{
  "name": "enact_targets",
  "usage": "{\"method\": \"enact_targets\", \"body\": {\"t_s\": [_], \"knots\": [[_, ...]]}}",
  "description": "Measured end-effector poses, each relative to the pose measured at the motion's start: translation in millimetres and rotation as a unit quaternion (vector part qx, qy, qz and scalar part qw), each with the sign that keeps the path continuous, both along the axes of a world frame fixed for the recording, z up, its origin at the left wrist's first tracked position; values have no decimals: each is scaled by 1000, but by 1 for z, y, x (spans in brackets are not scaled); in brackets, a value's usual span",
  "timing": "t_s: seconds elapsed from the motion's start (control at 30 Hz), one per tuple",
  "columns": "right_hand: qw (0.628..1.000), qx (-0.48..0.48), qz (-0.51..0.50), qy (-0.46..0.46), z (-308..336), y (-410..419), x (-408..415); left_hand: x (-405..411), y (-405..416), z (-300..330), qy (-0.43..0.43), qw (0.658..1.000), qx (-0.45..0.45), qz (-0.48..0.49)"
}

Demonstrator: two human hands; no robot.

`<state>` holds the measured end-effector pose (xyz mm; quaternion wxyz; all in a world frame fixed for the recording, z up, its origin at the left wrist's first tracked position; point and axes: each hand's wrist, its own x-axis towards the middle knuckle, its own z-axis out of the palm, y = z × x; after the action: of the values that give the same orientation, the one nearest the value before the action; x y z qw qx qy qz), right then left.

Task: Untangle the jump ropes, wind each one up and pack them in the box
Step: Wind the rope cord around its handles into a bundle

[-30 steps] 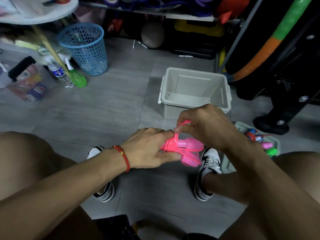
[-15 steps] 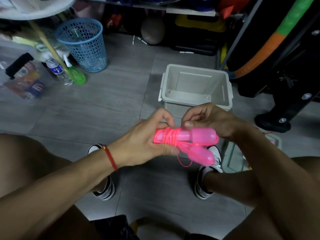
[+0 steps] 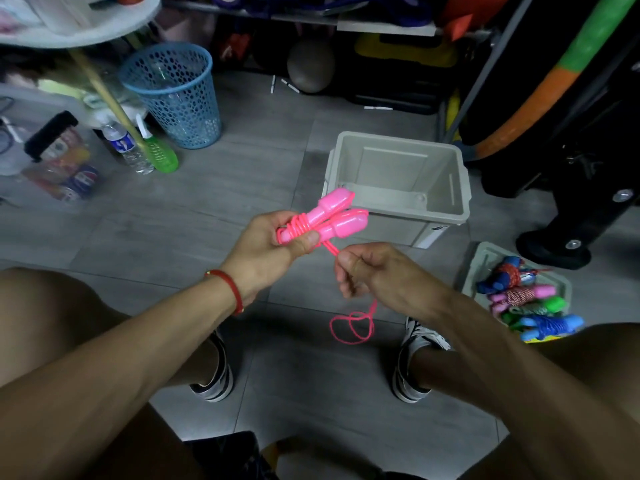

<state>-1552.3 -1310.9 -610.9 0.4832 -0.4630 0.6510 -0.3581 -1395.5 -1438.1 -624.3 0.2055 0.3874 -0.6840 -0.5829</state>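
Pink rope [image 3: 313,227] sits in the left hand [image 3: 273,244], which clamps both handles and the turns wound round them, just in front of the box [image 3: 398,183]. The right hand [image 3: 372,271] pinches the loose cord, whose tail [image 3: 353,325] dangles in loops below. If that pinch goes slack, the turns could spring loose; the dangling loops may knot.

You're in a cluttered storeroom, sports gear likely: grey tile floor [image 3: 242,188], packed shelf [image 3: 384,27], ball [image 3: 310,65] underneath, blue mesh bin [image 3: 176,95], foam-wrapped hoop [image 3: 540,88] leaning right.
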Motion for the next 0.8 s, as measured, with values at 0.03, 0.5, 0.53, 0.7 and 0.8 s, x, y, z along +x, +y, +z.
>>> {"method": "enact_targets", "body": {"t_s": [0.03,0.5,0.53,0.7,0.8], "knots": [[999,9,-5,35,-2,0,0,-1,-1,-4,-27,999,-41,0],[807,-122,111,568,38,17,-1,-4,14,-2,-281,908,-264,-165],[802,-130,117,571,38,17,-3,-4,18,1,-277,904,-268,-185],[847,-133,63,511,36,14,-20,-2,30,11,-237,880,-339,-236],[888,-119,72,439,33,11,-28,1,33,14,-200,888,-348,-223]]}}
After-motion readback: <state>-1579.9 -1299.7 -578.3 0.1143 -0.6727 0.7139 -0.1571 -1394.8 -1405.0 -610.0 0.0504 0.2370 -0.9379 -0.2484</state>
